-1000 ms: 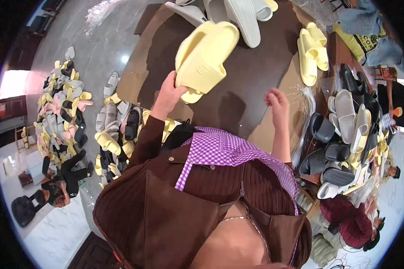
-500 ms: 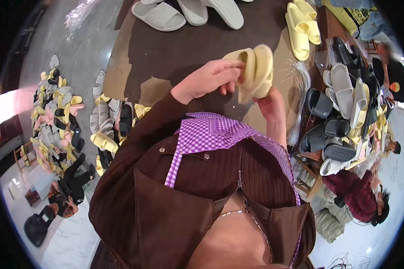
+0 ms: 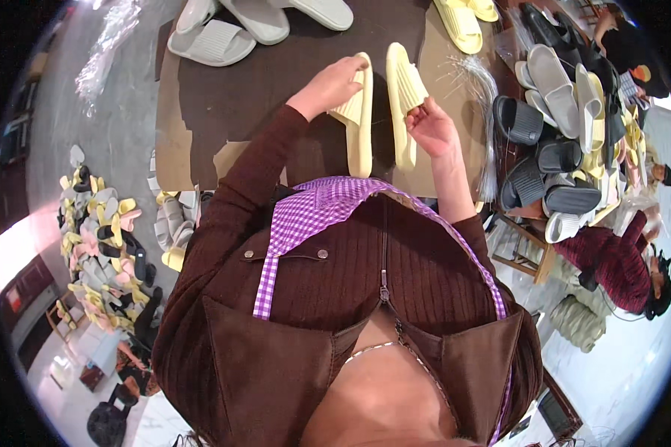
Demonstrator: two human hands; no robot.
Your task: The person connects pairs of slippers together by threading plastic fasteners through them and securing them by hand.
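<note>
In my left hand (image 3: 334,87) is a yellow slipper (image 3: 360,141), held upright on its edge with the fingers at its ribbed strap and sole. A matching yellow slipper (image 3: 401,89) is gripped at its strap by my right hand (image 3: 432,128). The two slippers stand apart, side by side, over the dark-topped table (image 3: 253,89). Their soles face each other across a narrow gap. Part of each hand's fingers is hidden by the straps.
Grey slippers (image 3: 210,45) lie at the table's far left, and yellow slippers (image 3: 462,26) at the far right. Clear plastic ties (image 3: 484,112) hang along the right edge. Black slippers (image 3: 522,119) are heaped beyond them. People work at right; a slipper pile (image 3: 101,238) covers the left floor.
The two yellow slippers, held together before, are now apart, one in each hand. My left hand has moved up, and the table view has shifted left and upward.
</note>
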